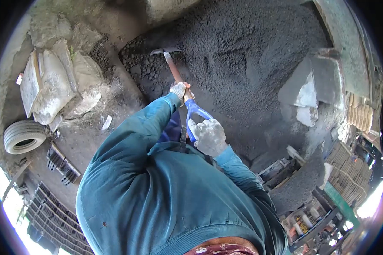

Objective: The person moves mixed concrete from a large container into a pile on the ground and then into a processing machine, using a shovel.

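A shovel (172, 68) with a brown shaft and a blue D-shaped handle points away from my body. Its blade lies at the edge of a big heap of dark grey, gravelly material (242, 55). My left hand (181, 91), in a pale glove with bare fingertips showing, is wrapped round the lower shaft. Nearer my body, my right hand (208, 135), in a dusty, pale glove, grips the blue handle. Both forearms are in teal sleeves.
At the left are leaning slabs (55, 85) and a tyre (25, 137). Stacked dark pieces (57, 216) stand at lower left. A dusty panel (312, 80), stacked boards (351, 170) and a cluttered shelf (304, 223) are on the right.
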A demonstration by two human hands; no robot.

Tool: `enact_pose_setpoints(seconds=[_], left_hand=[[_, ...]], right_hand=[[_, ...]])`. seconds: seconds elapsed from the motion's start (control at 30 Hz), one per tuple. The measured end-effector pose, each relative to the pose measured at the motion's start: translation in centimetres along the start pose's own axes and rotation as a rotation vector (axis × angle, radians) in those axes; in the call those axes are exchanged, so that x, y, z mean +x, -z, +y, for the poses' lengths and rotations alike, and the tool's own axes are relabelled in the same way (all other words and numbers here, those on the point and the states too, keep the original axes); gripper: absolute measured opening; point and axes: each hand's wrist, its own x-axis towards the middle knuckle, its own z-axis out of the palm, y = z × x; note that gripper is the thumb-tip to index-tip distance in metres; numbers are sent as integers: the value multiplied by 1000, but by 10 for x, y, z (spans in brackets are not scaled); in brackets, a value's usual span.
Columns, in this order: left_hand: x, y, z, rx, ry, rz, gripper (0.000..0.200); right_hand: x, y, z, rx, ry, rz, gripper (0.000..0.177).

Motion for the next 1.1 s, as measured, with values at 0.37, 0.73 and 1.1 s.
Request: enact_pose_setpoints(seconds=[0.37,0.73,1.1], left_hand=[[-113,8,-117,-268,-52,-119,11],[-12,43,-376,108,498,278,11],[63,52,-83,-158,54,-85,18]], right_hand=[[-208,-89,-78,1185,-1023,914,25],[-460,-296,-82,1449,-2041,1079,13],[-134,-233,14,1066,-1102,724,27]])
